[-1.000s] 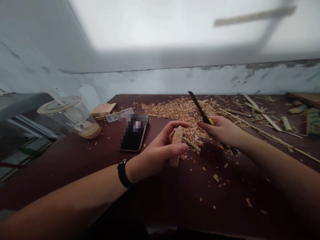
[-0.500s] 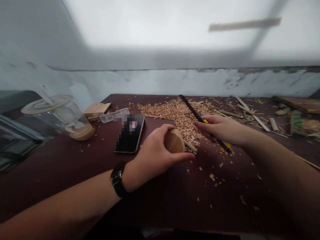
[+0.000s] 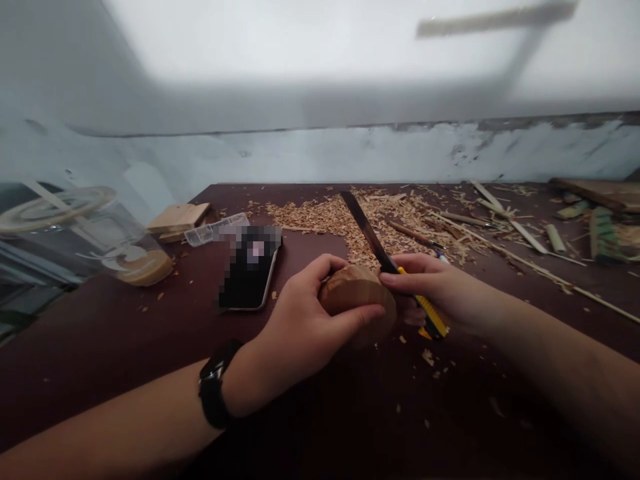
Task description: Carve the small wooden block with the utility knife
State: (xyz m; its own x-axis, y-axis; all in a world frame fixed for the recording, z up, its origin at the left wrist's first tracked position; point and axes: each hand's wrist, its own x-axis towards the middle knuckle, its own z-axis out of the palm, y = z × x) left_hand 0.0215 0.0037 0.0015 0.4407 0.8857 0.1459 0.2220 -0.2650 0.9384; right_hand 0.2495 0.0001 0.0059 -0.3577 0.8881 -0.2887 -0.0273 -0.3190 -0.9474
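A rounded piece of brown wood [image 3: 345, 295] is gripped by the left hand [image 3: 297, 320], the thumb laid across its near face and the fingers curled over its far side; it is held over the dark red table [image 3: 150, 347], nearer than the heap of pale wood shavings [image 3: 313, 217]. Its broad face is turned toward the camera; its lower part is blurred, so its long axis cannot be told. A yellow-and-black utility knife with a dark blade [image 3: 387, 259] is grasped by its handle in the right hand [image 3: 450, 290]. The knife's long axis is slanted: the blade is pointed forward and to the left, the handle's butt back and to the right. Whether wood and blade are touching cannot be told.
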